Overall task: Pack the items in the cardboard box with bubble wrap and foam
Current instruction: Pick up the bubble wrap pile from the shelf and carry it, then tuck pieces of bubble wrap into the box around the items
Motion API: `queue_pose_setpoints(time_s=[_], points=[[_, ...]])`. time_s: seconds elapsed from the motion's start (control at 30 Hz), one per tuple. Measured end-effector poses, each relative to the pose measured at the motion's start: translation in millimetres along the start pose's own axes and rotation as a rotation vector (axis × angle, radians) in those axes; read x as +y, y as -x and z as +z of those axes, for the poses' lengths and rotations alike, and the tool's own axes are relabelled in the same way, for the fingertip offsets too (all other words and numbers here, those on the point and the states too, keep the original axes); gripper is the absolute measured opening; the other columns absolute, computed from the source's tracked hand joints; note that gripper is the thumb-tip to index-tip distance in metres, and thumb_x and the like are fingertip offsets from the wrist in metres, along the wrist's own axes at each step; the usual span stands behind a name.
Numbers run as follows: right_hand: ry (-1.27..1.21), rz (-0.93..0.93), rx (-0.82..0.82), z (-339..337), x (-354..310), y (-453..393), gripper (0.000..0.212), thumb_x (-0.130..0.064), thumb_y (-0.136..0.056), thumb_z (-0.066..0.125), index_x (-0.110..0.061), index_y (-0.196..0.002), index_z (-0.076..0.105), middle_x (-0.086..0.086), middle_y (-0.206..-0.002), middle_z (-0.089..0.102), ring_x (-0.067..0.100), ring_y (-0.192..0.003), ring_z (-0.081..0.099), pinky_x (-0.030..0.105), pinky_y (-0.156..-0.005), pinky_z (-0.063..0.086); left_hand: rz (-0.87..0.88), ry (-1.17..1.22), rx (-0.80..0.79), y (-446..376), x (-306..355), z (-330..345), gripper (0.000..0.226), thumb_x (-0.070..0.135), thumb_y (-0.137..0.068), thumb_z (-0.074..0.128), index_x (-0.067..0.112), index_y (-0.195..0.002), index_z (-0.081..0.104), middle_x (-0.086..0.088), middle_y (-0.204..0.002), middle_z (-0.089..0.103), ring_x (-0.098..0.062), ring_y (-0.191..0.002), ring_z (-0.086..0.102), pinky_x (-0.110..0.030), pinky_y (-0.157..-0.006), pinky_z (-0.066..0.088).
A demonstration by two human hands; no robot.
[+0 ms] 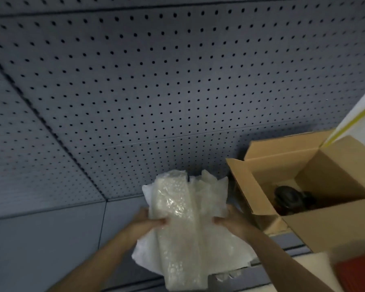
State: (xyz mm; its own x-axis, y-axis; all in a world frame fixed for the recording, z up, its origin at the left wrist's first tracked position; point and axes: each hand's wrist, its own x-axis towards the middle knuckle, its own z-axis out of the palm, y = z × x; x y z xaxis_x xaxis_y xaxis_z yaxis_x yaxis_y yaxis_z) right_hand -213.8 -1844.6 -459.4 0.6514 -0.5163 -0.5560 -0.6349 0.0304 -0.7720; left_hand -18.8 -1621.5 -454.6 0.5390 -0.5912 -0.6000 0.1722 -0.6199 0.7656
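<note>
Bubble wrap bundle [183, 224], soft, light, slippery, held left of the cardboard box [308, 186]; left hand [150, 221] and right hand [230, 220] each keep a grip clamped on its sides.

Two hands, one bubble wrap bundle [185, 224], one open cardboard box [316, 186], one dark item [291, 197] inside

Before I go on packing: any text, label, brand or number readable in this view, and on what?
None readable.
Cardboard box: plain brown walls and flaps, no print in view.
Bubble wrap, held by left hand and right hand: clear, unmarked.
Dark item in the box: too dim and blurred to tell.
Pegboard wall: holes only.
Yellow stripe on white sheet: no letters.
</note>
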Motion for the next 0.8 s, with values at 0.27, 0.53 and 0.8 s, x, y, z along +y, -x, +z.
queue_pose_setpoints(time_s=[0.27,0.53,0.8], points=[[0.182,-0.051,0.059,-7,19,-23,0.092,-0.038,-0.085,0.068,-0.020,-0.153,0.008,-0.001,-0.159,0.015,0.023,-0.144,0.026,0.034,-0.107,0.036,-0.104,0.063,0.207,16,-5,22,0.079,0.036,-0.066,0.087,0.019,-0.125,0.037,0.000,-0.114,0.058,-0.021,-0.103,0.060,-0.040,-0.092,0.051],[0.616,-0.127,0.354,7,17,-8,0.082,-0.041,-0.093,0.052,-0.010,-0.153,0.004,0.010,-0.159,0.018,0.028,-0.145,0.024,0.039,-0.117,0.027,-0.197,-0.165,0.479,26,-21,25,0.105,0.058,-0.063,0.081,0.023,-0.146,0.027,-0.009,-0.147,0.030,-0.032,-0.136,0.034,-0.050,-0.111,0.036],[0.604,-0.576,0.422,47,-8,41,0.016,-0.024,-0.092,0.055,-0.013,-0.101,0.062,0.006,-0.096,0.065,0.024,-0.092,0.061,0.034,-0.079,0.048,-0.127,-0.110,0.418,34,-27,30,0.074,0.042,-0.076,0.078,0.019,-0.135,0.041,-0.009,-0.142,0.036,-0.026,-0.130,0.042,-0.038,-0.107,0.041]])
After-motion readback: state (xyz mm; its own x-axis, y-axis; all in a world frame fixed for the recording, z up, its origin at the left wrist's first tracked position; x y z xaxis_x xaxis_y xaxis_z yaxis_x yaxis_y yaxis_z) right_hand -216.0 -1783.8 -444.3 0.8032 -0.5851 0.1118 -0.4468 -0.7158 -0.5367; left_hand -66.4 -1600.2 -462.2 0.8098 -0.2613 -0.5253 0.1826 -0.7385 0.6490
